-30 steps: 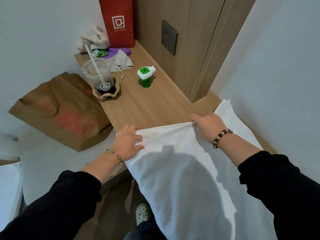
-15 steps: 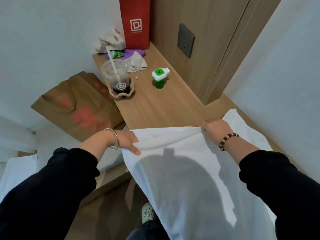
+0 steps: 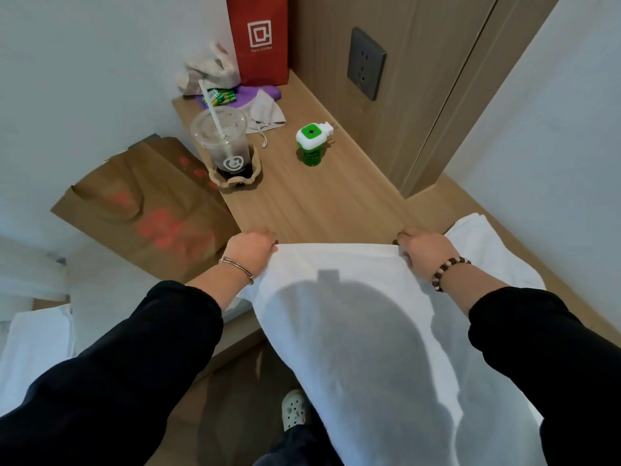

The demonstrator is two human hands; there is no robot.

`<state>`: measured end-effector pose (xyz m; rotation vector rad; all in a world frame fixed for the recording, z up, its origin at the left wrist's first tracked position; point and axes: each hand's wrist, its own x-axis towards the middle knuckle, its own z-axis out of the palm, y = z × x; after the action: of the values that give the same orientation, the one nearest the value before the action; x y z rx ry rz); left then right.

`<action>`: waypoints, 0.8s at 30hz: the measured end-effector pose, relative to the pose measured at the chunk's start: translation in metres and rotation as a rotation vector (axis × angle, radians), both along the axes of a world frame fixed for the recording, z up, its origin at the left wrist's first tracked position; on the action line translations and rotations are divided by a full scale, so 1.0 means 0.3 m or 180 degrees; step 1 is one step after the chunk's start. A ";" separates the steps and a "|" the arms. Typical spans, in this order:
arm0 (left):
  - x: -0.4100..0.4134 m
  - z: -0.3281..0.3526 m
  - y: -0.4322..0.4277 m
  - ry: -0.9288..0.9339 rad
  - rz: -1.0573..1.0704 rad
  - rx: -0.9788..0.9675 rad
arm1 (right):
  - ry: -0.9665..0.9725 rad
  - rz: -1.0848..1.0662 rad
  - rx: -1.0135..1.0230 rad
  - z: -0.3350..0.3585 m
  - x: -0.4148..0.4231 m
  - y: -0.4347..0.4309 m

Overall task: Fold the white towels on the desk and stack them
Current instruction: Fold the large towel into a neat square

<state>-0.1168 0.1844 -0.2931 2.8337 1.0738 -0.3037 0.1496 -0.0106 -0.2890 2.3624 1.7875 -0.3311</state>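
Both arms extend forward, wrists level. The left hand (image 3: pixel 251 247) and right hand (image 3: pixel 424 247), fingers curled, each grip one far corner of the white towel (image 3: pixel 353 297), stretching its top edge taut and straight above the near edge of the desk (image 3: pixel 316 206). The cloth hangs smooth toward the person, shadowed at its middle. A second white towel (image 3: pixel 487 247) lies on the desk beside the right hand.

One wide-angle head camera looks forward and steeply down from close above the wooden table (image 3: pixel 319 203), whose top runs away toward 12 o'clock. The floor (image 3: pixel 232 395) and a white shoe (image 3: pixel 294 410) show at 6 o'clock, almost straight beneath the lens.
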 end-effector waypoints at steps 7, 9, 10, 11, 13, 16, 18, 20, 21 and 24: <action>0.049 -0.057 -0.027 -0.0404 -0.0163 -0.0929 | -0.0472 -0.0264 -0.0151 -0.020 -0.036 0.007; 0.077 -0.051 -0.029 -0.0440 -0.0122 -0.1119 | -0.0532 -0.0367 -0.0264 -0.022 -0.045 0.019; 0.086 -0.047 -0.027 -0.0425 -0.0096 -0.1168 | -0.0515 -0.0438 -0.0299 -0.022 -0.049 0.028; 0.092 -0.043 -0.024 -0.0400 -0.0067 -0.1218 | -0.0472 -0.0510 -0.0329 -0.021 -0.053 0.036; 0.102 -0.032 -0.022 -0.0335 -0.0036 -0.1292 | -0.0318 -0.0615 -0.0428 -0.010 -0.056 0.055; 0.116 -0.026 -0.026 -0.0180 0.0024 -0.1244 | 0.0301 -0.0741 -0.0673 0.014 -0.054 0.100; 0.120 -0.028 -0.028 -0.0159 0.0100 -0.1230 | 0.0792 -0.0781 -0.0731 0.020 -0.062 0.132; 0.117 -0.028 -0.026 -0.0186 0.0187 -0.1371 | 0.0897 -0.0695 -0.0739 0.022 -0.077 0.149; 0.116 -0.025 -0.024 -0.0138 0.0168 -0.1402 | 0.0858 -0.0677 -0.0724 0.024 -0.082 0.152; 0.104 -0.001 -0.015 0.0069 -0.0123 -0.1291 | 0.0640 -0.0665 -0.0538 0.053 -0.085 0.145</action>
<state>-0.0856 0.1798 -0.2936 2.4948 0.8468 -0.4937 0.1240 0.0329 -0.2730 2.4704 1.5184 -0.7407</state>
